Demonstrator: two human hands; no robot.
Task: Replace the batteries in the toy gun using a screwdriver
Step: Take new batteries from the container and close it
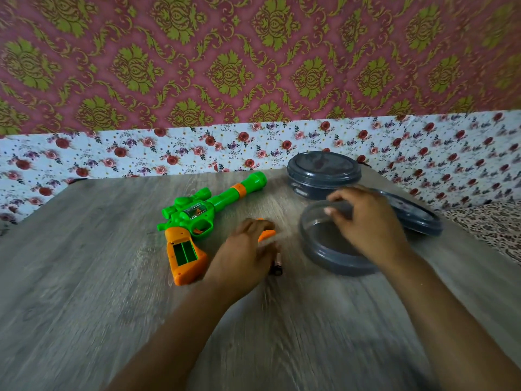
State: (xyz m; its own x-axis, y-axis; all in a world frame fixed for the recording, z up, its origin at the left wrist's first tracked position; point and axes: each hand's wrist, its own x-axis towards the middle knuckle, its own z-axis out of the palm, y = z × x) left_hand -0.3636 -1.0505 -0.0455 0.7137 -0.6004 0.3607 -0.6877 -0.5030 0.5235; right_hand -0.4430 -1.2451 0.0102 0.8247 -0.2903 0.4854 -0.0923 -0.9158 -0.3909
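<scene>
A green and orange toy gun (pixel 197 215) lies on the wooden table (pixel 84 277), its orange grip toward me with the battery compartment (pixel 184 252) uncovered and showing no batteries. My left hand (pixel 242 255) rests palm down just right of the grip, over an orange piece (pixel 267 235) that may be the cover. A battery (pixel 276 266) lies at that hand's right edge, partly hidden. My right hand (pixel 363 221) hovers over an open grey round container (pixel 324 249), fingers curled at its rim. No screwdriver shows. The frame is motion-blurred.
A second grey round container with its lid on (pixel 324 173) stands behind the open one. A loose grey lid (pixel 417 215) lies to the right, partly under my right hand. A floral-papered wall borders the table's far edge.
</scene>
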